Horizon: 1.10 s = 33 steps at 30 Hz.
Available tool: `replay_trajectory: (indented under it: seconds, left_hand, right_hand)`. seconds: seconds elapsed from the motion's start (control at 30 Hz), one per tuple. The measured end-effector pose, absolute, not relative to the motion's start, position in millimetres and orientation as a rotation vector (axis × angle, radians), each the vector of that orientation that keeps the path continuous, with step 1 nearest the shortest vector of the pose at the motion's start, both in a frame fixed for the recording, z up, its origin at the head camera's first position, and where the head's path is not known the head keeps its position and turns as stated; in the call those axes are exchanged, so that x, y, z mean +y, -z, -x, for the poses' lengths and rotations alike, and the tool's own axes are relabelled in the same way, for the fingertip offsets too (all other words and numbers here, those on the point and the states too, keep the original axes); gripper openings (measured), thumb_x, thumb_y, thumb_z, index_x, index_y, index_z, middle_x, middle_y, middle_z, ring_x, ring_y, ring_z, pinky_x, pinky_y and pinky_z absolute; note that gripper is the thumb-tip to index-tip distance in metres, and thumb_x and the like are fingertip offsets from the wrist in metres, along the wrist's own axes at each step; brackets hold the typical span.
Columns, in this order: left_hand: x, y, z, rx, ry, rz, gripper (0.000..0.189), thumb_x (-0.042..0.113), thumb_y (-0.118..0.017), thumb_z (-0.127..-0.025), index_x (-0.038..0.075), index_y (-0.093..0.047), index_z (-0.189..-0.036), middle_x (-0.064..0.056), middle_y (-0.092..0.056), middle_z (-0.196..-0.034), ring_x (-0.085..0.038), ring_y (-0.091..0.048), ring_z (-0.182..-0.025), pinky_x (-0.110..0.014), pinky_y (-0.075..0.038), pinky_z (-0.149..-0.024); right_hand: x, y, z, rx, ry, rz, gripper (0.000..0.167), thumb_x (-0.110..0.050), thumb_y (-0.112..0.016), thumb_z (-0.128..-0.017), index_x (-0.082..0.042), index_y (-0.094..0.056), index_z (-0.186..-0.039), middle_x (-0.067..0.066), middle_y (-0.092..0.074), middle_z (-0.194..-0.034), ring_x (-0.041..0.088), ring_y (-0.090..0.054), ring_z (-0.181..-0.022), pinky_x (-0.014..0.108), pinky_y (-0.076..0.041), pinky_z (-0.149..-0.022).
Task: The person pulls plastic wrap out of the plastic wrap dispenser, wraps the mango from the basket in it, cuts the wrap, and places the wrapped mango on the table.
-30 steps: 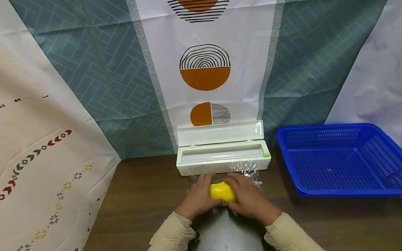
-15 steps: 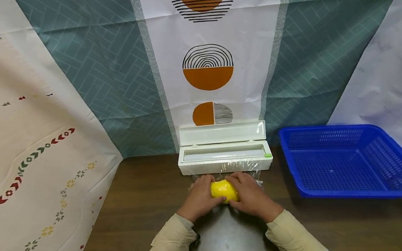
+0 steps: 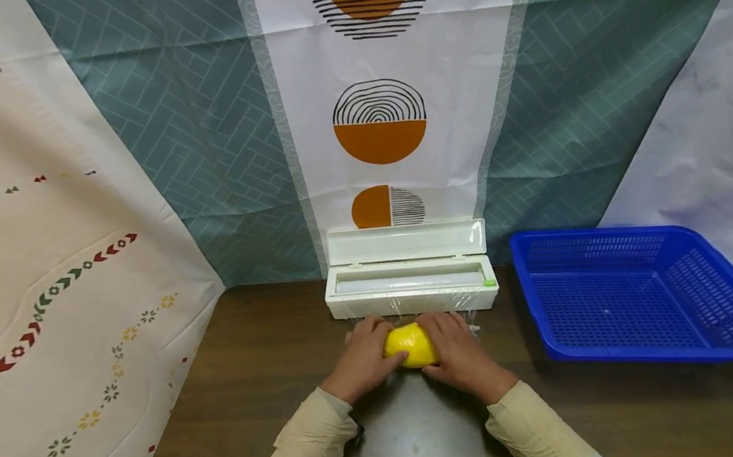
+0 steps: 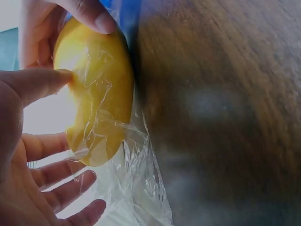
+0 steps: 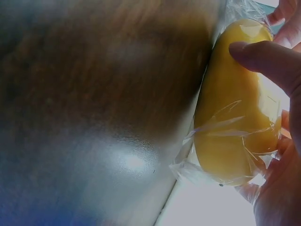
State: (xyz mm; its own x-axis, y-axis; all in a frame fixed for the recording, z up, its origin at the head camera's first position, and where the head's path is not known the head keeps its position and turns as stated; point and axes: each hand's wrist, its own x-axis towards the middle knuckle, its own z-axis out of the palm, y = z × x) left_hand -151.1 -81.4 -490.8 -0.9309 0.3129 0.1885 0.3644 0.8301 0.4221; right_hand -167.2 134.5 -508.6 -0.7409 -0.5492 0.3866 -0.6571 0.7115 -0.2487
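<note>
A smooth, oblong yellow fruit (image 3: 411, 345), mango-like in shape, lies between both hands with clear cling film over its skin. My left hand (image 3: 364, 355) holds one end, its thumb on the near side and its fingers round the far side. At the other end, my right hand (image 3: 457, 353) grips with its thumb pressed against the film. Loose, crumpled cling film (image 4: 141, 181) hangs off the fruit in the left wrist view. Behind the hands stands a white dispenser box (image 3: 408, 306), lid raised, a roll of film (image 3: 411, 281) inside; film stretches over its front.
A blue perforated basket (image 3: 545, 344) stands to the right of the dispenser. The wooden table (image 3: 258, 366) has a shiny grey patch (image 3: 438, 444) near the body. Patterned cloths (image 3: 165, 163) hang at the back and sides.
The yellow fruit has turned a little between the hands, and its wrapped face shows more. The left thumb has shifted up along it. The dispenser and basket stay put.
</note>
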Motion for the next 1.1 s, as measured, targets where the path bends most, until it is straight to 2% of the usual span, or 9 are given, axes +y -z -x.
replay_trajectory:
  seconds: [0.17, 0.37, 0.53, 0.7, 0.87, 1.1]
  left_hand:
    - [-83, 492, 152, -2.892, 0.681, 0.559, 0.048, 0.034, -0.071, -0.093, 0.005, -0.065, -0.13, -0.012, -0.057, -0.13, -0.032, -0.052, -0.12, -0.048, -0.043, -0.096]
    - [-83, 494, 150, -2.897, 0.649, 0.546, 0.048, 0.035, -0.07, -0.094, 0.011, -0.063, -0.135, -0.01, -0.058, -0.128, -0.03, -0.053, -0.118, -0.046, -0.041, -0.091]
    - [-84, 494, 150, -2.884, 0.649, 0.574, 0.057, 0.036, -0.081, -0.085, 0.014, -0.061, -0.135, -0.008, -0.058, -0.126, -0.03, -0.054, -0.118, -0.048, -0.041, -0.093]
    - [-84, 495, 149, -2.855, 0.573, 0.654, 0.075, 0.033, -0.091, -0.073, 0.017, -0.056, -0.138, -0.009, -0.056, -0.135, -0.03, -0.052, -0.127, -0.053, -0.041, -0.101]
    - [-80, 494, 148, -2.828, 0.435, 0.703, 0.084, 0.033, -0.091, -0.072, 0.018, -0.051, -0.145, -0.008, -0.052, -0.139, -0.029, -0.047, -0.134, -0.057, -0.035, -0.113]
    - [-78, 498, 149, -2.722, 0.338, 0.705, 0.082, 0.03, -0.09, -0.074, 0.016, -0.051, -0.144, -0.009, -0.054, -0.136, -0.028, -0.05, -0.127, -0.058, -0.034, -0.11]
  right_hand:
    - [134, 508, 167, -2.617, -0.551, -0.944, 0.079, -0.029, -0.094, -0.065, -0.005, -0.054, -0.13, 0.015, -0.058, -0.131, 0.033, -0.055, -0.124, 0.056, -0.041, -0.108]
    - [133, 510, 167, -2.613, -0.601, -0.934, 0.079, -0.026, -0.094, -0.066, -0.003, -0.055, -0.131, 0.019, -0.053, -0.133, 0.034, -0.056, -0.117, 0.054, -0.046, -0.102]
    - [134, 509, 171, -2.603, -0.617, -0.947, 0.077, -0.028, -0.092, -0.068, -0.004, -0.056, -0.131, 0.012, -0.054, -0.123, 0.029, -0.056, -0.109, 0.051, -0.046, -0.101]
    - [136, 508, 175, -2.616, -0.632, -0.943, 0.077, -0.032, -0.091, -0.068, -0.005, -0.056, -0.132, 0.009, -0.054, -0.123, 0.025, -0.055, -0.108, 0.049, -0.047, -0.098]
    - [138, 504, 174, -2.613, -0.671, -0.931, 0.078, -0.037, -0.088, -0.07, -0.005, -0.056, -0.134, 0.009, -0.056, -0.125, 0.023, -0.055, -0.108, 0.049, -0.048, -0.096]
    - [142, 499, 173, -2.603, -0.72, -0.907, 0.077, -0.042, -0.085, -0.073, -0.005, -0.053, -0.133, 0.006, -0.06, -0.118, 0.018, -0.055, -0.102, 0.044, -0.046, -0.09]
